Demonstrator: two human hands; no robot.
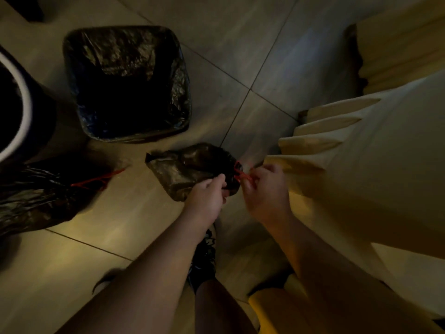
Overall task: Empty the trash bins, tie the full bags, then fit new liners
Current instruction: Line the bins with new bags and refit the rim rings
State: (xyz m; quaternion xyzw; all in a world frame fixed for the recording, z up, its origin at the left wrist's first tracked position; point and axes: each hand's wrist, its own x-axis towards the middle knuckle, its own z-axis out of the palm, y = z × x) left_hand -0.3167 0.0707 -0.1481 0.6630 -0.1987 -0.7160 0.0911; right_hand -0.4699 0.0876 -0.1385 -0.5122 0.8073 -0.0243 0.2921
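The tiled floor (149, 225) fills the view, and a pale curtain (361, 153) hangs along the right side. A square bin (183, 75) stands on the floor at the upper left, with a black liner (125, 51) over its rim. Left of it, 1 round bin (26, 104) with a white rim is cut by the edge. A full bag (36, 196) lies on the floor at the lower left. 1 small bag (187, 167) is in the middle, between the square bin and the curtain. The left hand (207, 198) has its grip curled around the bag's neck. The right hand (267, 189) pinches the red drawstring (240, 174) in its grip.
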